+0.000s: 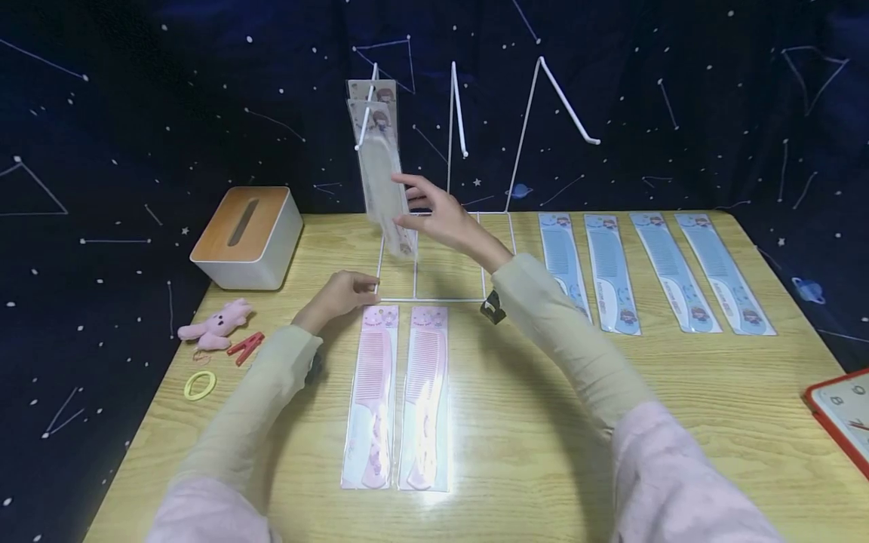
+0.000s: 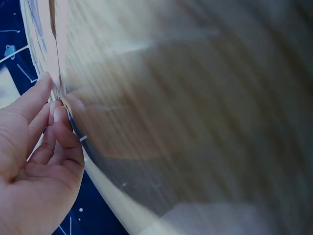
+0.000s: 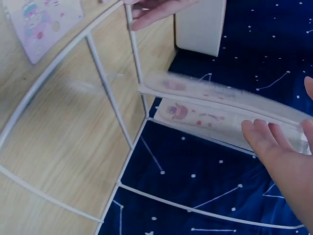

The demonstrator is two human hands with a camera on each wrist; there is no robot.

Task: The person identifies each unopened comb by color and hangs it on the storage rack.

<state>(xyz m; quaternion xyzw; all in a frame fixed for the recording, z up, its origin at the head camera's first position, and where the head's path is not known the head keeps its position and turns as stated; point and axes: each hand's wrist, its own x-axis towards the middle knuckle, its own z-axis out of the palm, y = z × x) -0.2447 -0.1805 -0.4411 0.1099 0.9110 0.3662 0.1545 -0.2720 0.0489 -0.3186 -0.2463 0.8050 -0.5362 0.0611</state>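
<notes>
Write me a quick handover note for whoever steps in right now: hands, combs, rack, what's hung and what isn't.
Left hand: fingers rest on the front left corner of the white wire rack, steadying its base.
Right hand: fingers straight, touching the beige packaged combs hanging on the rack's left hook.
Done: two beige packs appear hung.
Left: two pink combs lie flat in front of the rack, four blue combs lie flat to its right; the middle and right hooks are bare.
</notes>
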